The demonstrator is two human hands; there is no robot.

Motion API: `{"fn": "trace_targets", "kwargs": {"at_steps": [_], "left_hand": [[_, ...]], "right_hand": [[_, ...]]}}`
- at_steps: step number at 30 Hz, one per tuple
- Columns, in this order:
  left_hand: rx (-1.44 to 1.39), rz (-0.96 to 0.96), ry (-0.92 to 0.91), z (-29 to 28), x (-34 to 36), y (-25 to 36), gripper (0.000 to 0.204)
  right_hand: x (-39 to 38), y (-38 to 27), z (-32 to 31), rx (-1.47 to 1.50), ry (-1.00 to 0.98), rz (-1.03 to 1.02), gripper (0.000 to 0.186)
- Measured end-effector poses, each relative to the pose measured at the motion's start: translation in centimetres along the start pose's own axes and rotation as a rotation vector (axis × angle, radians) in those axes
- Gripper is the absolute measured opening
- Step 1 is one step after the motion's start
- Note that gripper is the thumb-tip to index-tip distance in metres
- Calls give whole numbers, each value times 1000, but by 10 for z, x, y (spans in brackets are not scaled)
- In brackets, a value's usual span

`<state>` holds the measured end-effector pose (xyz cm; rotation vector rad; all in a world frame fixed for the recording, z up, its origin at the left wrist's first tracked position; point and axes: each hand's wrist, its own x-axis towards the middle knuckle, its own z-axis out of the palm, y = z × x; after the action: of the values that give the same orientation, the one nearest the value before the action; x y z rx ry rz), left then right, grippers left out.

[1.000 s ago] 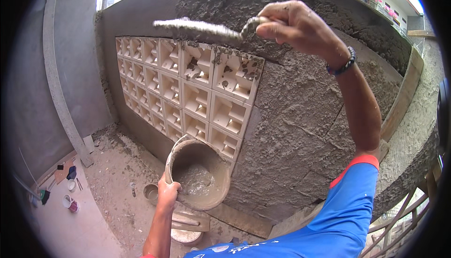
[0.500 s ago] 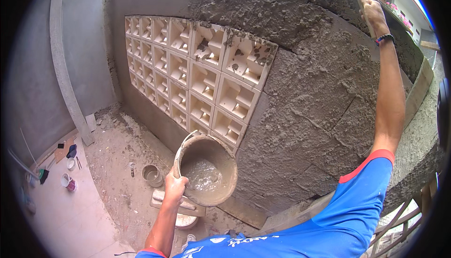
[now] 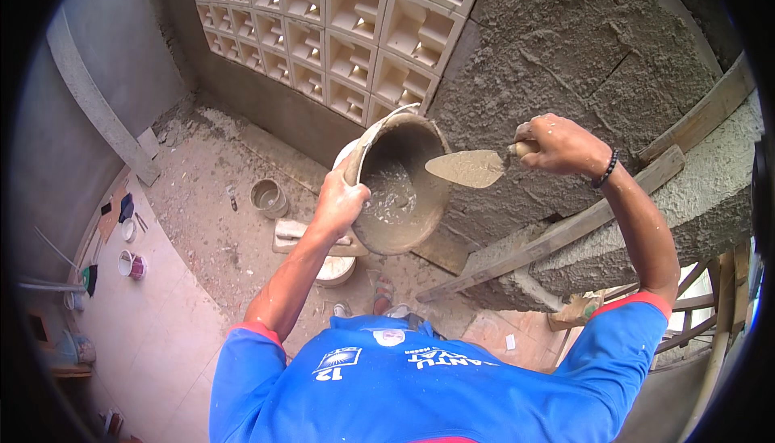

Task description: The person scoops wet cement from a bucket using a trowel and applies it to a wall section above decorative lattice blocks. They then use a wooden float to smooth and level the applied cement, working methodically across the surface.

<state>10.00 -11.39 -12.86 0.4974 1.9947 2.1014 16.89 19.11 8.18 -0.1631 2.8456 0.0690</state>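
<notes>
My left hand (image 3: 339, 203) is closed on the rim of a mortar-smeared bucket (image 3: 429, 209) and holds it tilted, its mouth facing me. Wet grey mortar (image 3: 389, 193) lies inside the bucket. In my right hand (image 3: 563, 146) is the handle of a pointing trowel (image 3: 468, 169), fingers wrapped around it. The trowel's leaf-shaped blade is coated with mortar and points left, its tip overlapping the bucket's right rim. Whether the tip touches the bucket I cannot tell.
Ahead stands a wall with cream ventilation blocks (image 3: 353, 11) and rough mortar (image 3: 557, 80) beside them. Wooden boards (image 3: 565, 217) lean at right. Below are a small pail (image 3: 268, 198), a float (image 3: 291, 235) and a white tub (image 3: 335, 271). A patterned bucket (image 3: 131, 264) stands left.
My right hand has come down from the top of the wall to the bucket's right side with the trowel. The view has tilted downward, and the bucket appears farther right and higher.
</notes>
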Motion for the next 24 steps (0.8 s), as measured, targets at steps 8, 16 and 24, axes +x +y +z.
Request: {"fn": "trace_targets", "kwargs": {"at_steps": [8, 16, 24], "left_hand": [[38, 15, -81, 3, -18, 28, 72], [171, -17, -136, 4, -23, 45, 70], [-129, -56, -40, -13, -16, 28, 61]], "right_hand": [[16, -83, 110, -533, 154, -103, 14], [23, -85, 195, 260, 162, -21, 34], [22, -79, 197, 384, 402, -36, 35]]}}
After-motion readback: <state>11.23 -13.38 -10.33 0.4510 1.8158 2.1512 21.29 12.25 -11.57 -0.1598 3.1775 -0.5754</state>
